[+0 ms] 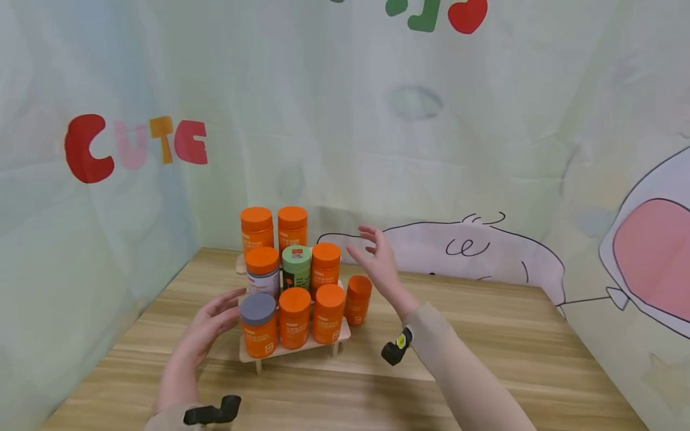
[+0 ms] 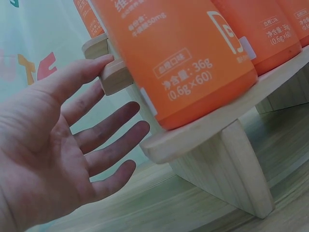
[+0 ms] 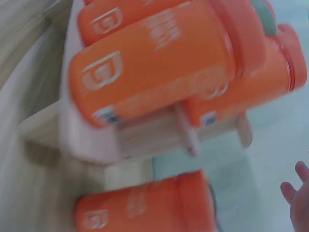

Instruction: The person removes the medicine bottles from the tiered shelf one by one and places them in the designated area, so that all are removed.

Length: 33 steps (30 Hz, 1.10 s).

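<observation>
A tiered wooden rack (image 1: 302,346) holds several orange jars in three rows. On its front step stand a grey-lidded orange jar (image 1: 260,328) at the left and two orange-lidded ones. The middle row has a green-lidded jar (image 1: 296,266) between a pale-labelled jar (image 1: 262,272) and an orange jar (image 1: 326,267). My left hand (image 1: 207,323) is beside the rack's left end, fingers spread and slightly bent; the left wrist view shows its palm bare. Above and right of the rack, my right hand (image 1: 377,260) is raised with fingers apart, holding nothing.
A single orange jar (image 1: 358,301) stands on the wooden table (image 1: 485,347) close to the rack's right end. Behind and at both sides hangs a printed curtain (image 1: 323,120) with letters and cartoon drawings.
</observation>
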Tool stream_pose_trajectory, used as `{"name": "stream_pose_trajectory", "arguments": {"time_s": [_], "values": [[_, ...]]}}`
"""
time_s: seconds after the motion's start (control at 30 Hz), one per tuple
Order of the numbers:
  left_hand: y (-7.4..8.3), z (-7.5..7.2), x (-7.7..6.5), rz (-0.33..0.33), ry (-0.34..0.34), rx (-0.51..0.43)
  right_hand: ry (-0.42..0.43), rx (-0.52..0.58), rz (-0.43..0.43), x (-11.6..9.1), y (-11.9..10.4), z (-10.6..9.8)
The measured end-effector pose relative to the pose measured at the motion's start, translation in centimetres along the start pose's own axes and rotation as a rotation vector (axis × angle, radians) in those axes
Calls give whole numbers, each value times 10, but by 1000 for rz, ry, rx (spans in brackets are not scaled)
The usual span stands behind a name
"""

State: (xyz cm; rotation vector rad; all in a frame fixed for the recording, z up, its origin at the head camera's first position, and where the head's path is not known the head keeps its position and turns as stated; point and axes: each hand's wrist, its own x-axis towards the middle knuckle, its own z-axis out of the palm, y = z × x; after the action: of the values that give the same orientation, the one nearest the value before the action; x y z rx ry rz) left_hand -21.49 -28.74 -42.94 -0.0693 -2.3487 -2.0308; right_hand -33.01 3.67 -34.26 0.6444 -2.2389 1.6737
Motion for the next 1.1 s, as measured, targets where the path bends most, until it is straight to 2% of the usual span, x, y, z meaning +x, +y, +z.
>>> {"name": "stream_pose_trajectory", "arguments": {"time_s": [0.37,0.8,1.1], "values": [[-1,1,0,-7,21,-12,-186,107,-7,32,-38,28],[-1,2,-1,-38,23,-25,-411,41,54,54,-59,47],[-1,1,1,-48,21,-24,-513,-45,78,62,-66,50]]}}
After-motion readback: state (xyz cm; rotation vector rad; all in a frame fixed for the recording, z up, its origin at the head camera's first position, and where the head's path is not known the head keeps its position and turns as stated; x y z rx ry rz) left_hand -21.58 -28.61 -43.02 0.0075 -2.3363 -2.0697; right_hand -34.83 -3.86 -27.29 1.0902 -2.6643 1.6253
